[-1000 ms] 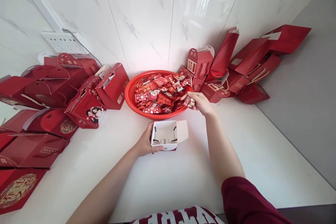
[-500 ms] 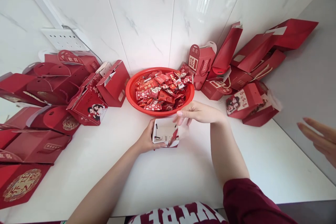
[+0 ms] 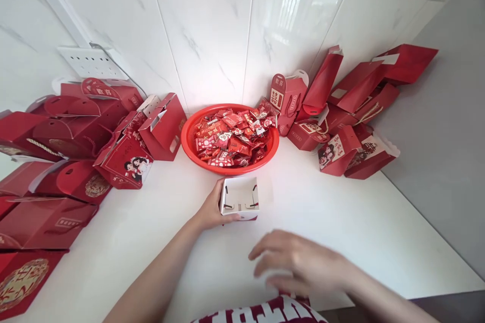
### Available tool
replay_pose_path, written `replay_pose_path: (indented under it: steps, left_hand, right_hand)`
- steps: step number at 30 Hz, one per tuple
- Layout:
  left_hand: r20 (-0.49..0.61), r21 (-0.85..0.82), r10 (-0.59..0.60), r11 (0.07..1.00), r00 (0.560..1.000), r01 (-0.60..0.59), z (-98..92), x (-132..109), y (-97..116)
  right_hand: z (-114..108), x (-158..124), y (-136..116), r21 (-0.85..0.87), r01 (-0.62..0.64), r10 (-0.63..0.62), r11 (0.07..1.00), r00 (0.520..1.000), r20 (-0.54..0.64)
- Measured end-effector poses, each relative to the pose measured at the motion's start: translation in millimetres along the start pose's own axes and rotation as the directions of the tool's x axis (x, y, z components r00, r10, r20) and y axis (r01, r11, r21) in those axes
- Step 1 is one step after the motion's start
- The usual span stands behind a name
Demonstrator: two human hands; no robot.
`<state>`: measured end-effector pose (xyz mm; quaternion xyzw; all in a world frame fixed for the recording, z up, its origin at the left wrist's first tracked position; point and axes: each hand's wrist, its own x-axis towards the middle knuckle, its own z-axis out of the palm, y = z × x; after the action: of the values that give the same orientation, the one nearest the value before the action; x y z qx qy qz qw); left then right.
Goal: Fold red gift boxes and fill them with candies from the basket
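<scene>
One open box (image 3: 239,198), white inside, at mid-frame: probably light, smooth card, stiff but crushable, best held by opposite walls. Your left hand (image 3: 212,210) grips its left side; your right hand (image 3: 297,261), lower centre, blurred, hangs with fingers spread, seemingly empty. Beyond: one red basket (image 3: 188,136) of uncountably many sweets (image 3: 238,136); overlapping red boxes (image 3: 162,128), left and right, defy counting.

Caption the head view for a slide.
Left hand holds an open white-lined box near a basket of red packets.
</scene>
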<state>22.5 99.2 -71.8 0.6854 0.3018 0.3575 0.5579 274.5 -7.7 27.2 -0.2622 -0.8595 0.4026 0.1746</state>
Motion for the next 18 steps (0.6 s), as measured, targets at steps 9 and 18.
replay_pose_path:
  steps: [9, 18]
  left_hand:
    - [0.005, -0.052, -0.011, 0.999, 1.0, 0.012, -1.5, -2, 2]
    - [-0.036, -0.028, 0.012, 1.0, 0.999, -0.013, 1.3, -1, 1]
  right_hand:
    - [110, -72, 60, -0.189, -0.148, 0.093, 0.971, 0.959, -0.269]
    - [120, -31, 71, -0.26, -0.345, 0.137, 0.902, 0.799, -0.586]
